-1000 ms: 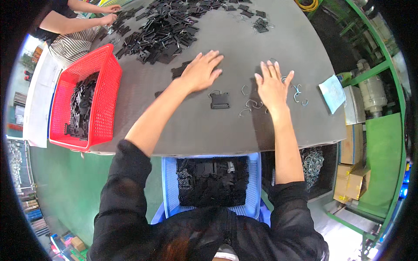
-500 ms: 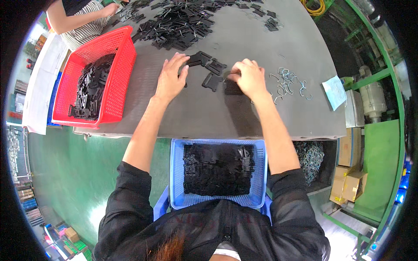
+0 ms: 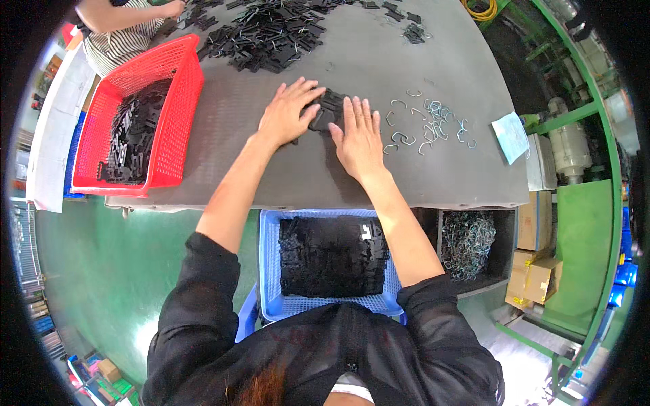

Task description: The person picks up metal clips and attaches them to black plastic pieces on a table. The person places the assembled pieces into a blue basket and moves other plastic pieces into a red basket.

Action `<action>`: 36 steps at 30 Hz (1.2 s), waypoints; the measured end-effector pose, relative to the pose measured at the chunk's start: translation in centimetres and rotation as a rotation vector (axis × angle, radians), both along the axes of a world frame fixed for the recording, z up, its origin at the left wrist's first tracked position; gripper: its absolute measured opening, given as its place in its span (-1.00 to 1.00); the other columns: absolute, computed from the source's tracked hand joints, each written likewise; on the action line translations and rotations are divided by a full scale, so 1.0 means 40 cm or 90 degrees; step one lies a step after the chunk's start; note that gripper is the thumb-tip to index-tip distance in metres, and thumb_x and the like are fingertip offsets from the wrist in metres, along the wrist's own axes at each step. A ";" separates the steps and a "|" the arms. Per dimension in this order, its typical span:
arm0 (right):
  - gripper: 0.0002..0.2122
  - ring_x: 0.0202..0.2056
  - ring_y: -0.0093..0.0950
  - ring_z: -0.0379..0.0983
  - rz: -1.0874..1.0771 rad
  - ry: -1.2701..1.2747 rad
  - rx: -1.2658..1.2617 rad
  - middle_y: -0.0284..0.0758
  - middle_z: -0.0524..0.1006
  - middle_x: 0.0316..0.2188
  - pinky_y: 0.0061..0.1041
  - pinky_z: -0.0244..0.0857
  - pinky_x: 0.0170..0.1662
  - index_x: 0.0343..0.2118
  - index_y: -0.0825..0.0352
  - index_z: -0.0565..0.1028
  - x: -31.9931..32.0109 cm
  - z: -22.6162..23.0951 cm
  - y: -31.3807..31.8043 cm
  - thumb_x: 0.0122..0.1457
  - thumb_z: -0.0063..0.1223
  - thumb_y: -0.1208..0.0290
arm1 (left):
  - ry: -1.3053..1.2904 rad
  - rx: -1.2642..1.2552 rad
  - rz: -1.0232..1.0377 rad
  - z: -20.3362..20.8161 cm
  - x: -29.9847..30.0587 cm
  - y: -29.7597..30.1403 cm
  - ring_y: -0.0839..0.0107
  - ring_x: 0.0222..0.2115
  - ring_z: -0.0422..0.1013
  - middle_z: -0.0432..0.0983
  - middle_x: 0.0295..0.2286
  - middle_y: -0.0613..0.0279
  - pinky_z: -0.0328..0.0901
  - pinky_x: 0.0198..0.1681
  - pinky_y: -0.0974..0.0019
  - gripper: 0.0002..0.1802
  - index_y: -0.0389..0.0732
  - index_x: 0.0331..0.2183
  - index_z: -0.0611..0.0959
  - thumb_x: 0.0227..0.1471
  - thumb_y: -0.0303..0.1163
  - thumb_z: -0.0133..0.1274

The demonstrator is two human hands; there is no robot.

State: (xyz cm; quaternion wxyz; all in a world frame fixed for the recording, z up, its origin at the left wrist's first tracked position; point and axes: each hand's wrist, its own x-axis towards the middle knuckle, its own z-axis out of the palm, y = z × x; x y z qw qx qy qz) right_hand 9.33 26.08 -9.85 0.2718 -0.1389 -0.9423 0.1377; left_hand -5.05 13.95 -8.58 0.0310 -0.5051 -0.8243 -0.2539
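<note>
A small cluster of flat black plastic pieces point(image 3: 328, 111) lies on the grey table between my two hands. My left hand point(image 3: 288, 114) rests at its left side, fingers stretched out and touching the pieces. Against the right side is my right hand point(image 3: 359, 139), its fingers straight and close together, the thumb toward the pieces. Neither hand grips anything that I can see; part of the cluster is hidden beneath the fingers. Bent metal wire hooks point(image 3: 437, 120) lie scattered to the right of my right hand.
A big heap of black pieces point(image 3: 271, 34) covers the far table. Red basket point(image 3: 177, 115) at left and blue basket point(image 3: 271, 271) below the table edge hold black pieces. A bin of wire hooks point(image 3: 467, 243), a blue mask point(image 3: 510, 137) and a co-worker's arm point(image 3: 128, 17) also show.
My right hand has opened from a pinch and moved left against the black pieces. My left hand has shifted right, and the pieces are now bunched closer together. More hooks show uncovered.
</note>
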 end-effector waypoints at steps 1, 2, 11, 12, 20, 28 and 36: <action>-0.50 0.19 -0.06 0.05 0.019 0.027 -0.053 0.03 0.20 0.12 -0.03 -0.18 0.22 0.13 0.37 0.20 -0.004 0.001 -0.015 0.20 -0.14 0.18 | -0.013 0.006 0.000 0.005 0.025 -0.014 0.21 0.18 0.04 0.24 0.09 0.25 -0.12 0.22 -0.06 -0.55 0.04 0.05 0.43 0.08 -0.23 -0.07; -0.51 0.19 -0.06 0.04 0.032 0.051 -0.104 0.04 0.19 0.13 -0.03 -0.17 0.22 0.13 0.36 0.20 0.000 -0.003 -0.020 0.20 -0.15 0.19 | -0.021 0.018 0.003 0.006 0.057 -0.017 0.19 0.17 0.06 0.26 0.08 0.23 -0.11 0.22 -0.04 -0.56 0.00 0.03 0.44 0.07 -0.26 -0.07; -0.60 0.20 -0.22 0.06 0.023 -0.045 0.021 -0.35 0.25 0.15 -0.02 -0.14 0.21 0.08 0.23 0.30 -0.032 0.017 -0.022 0.21 -0.21 0.21 | -0.014 0.083 0.156 -0.011 0.146 -0.025 0.15 0.18 0.04 0.22 0.10 0.11 -0.11 0.22 0.00 -0.53 -0.17 0.07 0.37 0.15 -0.23 -0.22; -0.61 0.19 -0.22 0.07 0.051 -0.035 0.015 -0.35 0.25 0.14 -0.05 -0.12 0.21 0.07 0.23 0.31 -0.026 0.014 -0.012 0.21 -0.21 0.22 | -0.011 0.068 0.129 -0.012 0.152 -0.020 0.14 0.18 0.04 0.22 0.10 0.11 -0.11 0.22 0.01 -0.53 -0.19 0.07 0.37 0.15 -0.24 -0.23; -0.62 0.16 -0.21 0.13 0.172 -0.065 -0.026 -0.28 0.31 0.08 -0.15 0.01 0.18 0.00 0.31 0.37 0.256 0.062 -0.115 0.10 -0.03 0.35 | -0.106 0.090 0.051 0.019 0.431 -0.172 0.09 0.11 0.15 0.29 0.03 -0.02 -0.01 0.19 0.07 -0.61 -0.31 -0.02 0.43 0.11 -0.39 -0.15; -0.66 0.11 -0.15 0.17 -0.066 -0.010 0.024 -0.19 0.35 0.03 -0.20 0.01 0.16 -0.03 0.24 0.41 0.449 0.121 0.147 0.09 -0.01 0.38 | -0.066 0.152 0.019 0.081 0.220 -0.087 0.01 0.09 0.16 0.27 0.02 -0.14 0.10 0.13 0.11 -0.64 -0.32 -0.05 0.45 0.10 -0.41 -0.08; -0.42 0.27 -0.24 -0.12 -0.330 -0.162 0.007 -0.16 0.09 0.22 -0.12 -0.27 0.25 0.19 0.25 0.12 0.255 0.019 0.509 0.21 -0.29 -0.03 | 0.061 -0.143 0.114 0.007 0.029 0.347 0.10 0.24 -0.17 -0.07 0.19 -0.06 -0.27 0.26 0.03 -0.25 -0.35 0.16 0.11 0.16 0.06 -0.36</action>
